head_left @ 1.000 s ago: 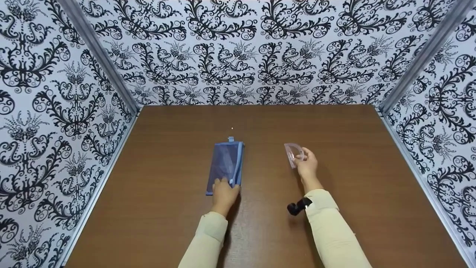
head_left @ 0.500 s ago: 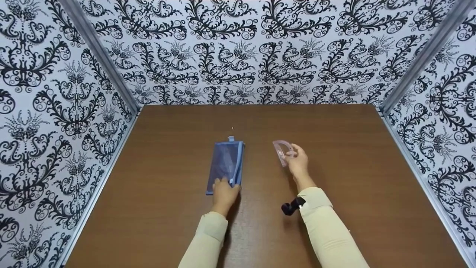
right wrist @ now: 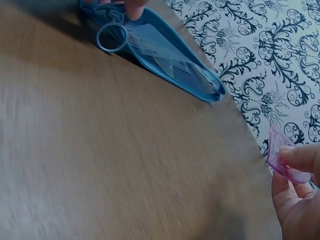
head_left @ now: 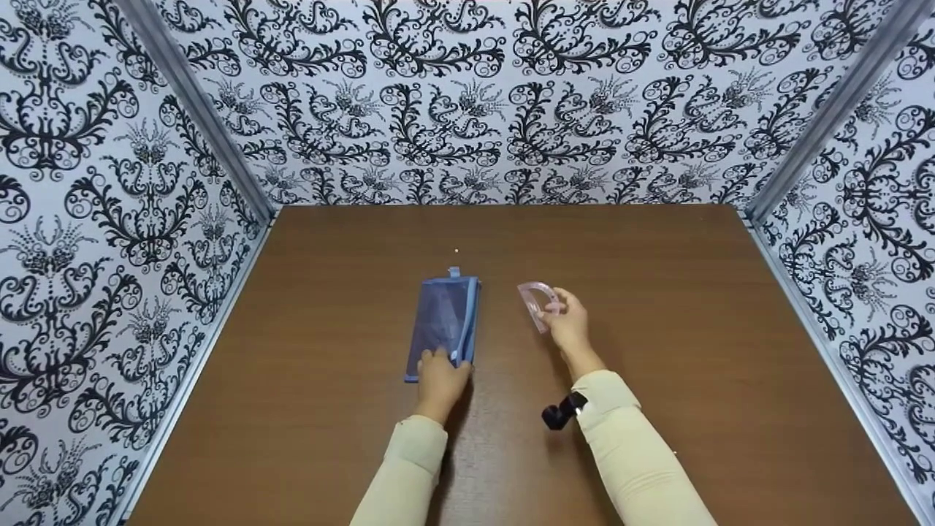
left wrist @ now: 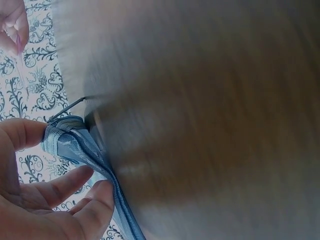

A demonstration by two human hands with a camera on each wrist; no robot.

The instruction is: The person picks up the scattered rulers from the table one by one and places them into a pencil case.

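A blue see-through zip pouch (head_left: 442, 314) lies on the brown table, left of centre. My left hand (head_left: 440, 380) grips its near end, thumb on one side and fingers on the other, as the left wrist view shows. Seen from the right wrist, the pouch (right wrist: 215, 95) gapes along its zip, and clear flat pieces, one like a ruler (right wrist: 150, 47), lie inside. A ring pull (right wrist: 111, 50) hangs at the near end. To the right, my right hand (head_left: 570, 325) pinches a clear pinkish protractor (head_left: 532, 310) between thumb and fingers, held above the table beside the pouch.
Patterned black-and-white walls (head_left: 467, 102) with metal corner posts enclose the table (head_left: 694, 292) at the back and both sides. A black wrist camera (head_left: 561, 413) juts from the right sleeve. One tiny white speck (head_left: 456, 250) shows beyond the pouch.
My right hand has moved left with the protractor, bringing it closer to the pouch. The left hand and the pouch have stayed in place.
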